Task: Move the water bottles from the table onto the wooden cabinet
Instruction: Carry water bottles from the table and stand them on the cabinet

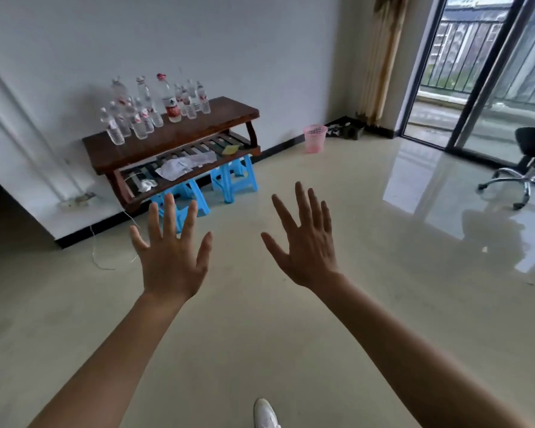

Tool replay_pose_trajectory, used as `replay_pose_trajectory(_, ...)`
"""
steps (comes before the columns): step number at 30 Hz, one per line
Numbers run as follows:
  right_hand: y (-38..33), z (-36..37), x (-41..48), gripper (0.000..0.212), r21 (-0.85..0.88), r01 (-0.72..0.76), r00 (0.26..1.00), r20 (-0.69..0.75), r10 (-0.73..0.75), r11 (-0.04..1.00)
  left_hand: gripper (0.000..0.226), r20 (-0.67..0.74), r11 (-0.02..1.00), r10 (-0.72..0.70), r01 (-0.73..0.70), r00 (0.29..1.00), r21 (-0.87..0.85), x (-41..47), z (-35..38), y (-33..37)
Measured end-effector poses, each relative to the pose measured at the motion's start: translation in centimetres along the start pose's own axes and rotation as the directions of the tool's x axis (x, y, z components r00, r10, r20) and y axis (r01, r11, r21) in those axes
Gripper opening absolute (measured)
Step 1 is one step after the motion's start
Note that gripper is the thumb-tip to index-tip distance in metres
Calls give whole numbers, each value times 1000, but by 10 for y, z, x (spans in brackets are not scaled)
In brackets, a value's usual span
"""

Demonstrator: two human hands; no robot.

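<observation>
Shoe: a white shoe (266, 413) is being shown at the bottom edge, on the glossy cream tiled floor (260, 341).
Left hand: the left hand (170, 261) is being held out flat above the floor, fingers straight and spread; nothing is being gripped.
Right hand: the right hand (306, 251) is being held out the same way beside it, apart from it, and is empty.
Stools: two bright blue plastic stools (235, 177) are being kept under the cabinet.
Cabinet: the low dark brown wooden cabinet (198, 128) is being stood against the white wall, with papers on its slatted lower shelf.
Bottles: the clear plastic water bottles (142, 118) are being carried upright on the cabinet top, crowded towards its left end, well apart from both hands. No counter is being shown.
Handling: the bottles are being judged light, thin-walled, smooth and easily dented; how full they are cannot be told. Each is best being taken round the labelled middle, since crowded neighbours could be toppled.
</observation>
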State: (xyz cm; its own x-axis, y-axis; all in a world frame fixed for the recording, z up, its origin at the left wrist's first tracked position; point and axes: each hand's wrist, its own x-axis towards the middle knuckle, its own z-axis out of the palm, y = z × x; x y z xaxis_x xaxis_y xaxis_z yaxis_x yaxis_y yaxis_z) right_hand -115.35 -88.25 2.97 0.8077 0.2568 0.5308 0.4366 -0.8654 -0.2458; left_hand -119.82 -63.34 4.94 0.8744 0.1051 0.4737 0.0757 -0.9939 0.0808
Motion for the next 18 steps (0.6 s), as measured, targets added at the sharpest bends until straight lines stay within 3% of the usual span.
replay_pose_trajectory(6,12,83,131,75,-6,-4,996,88,5,1000,68,42,995,-96,96,995,1,121,65,-44)
replay_pose_trajectory(18,104,191,352,76,40,-104,994,24,103,994,69,78,1000,-25,24,997,6,367,191,-49)
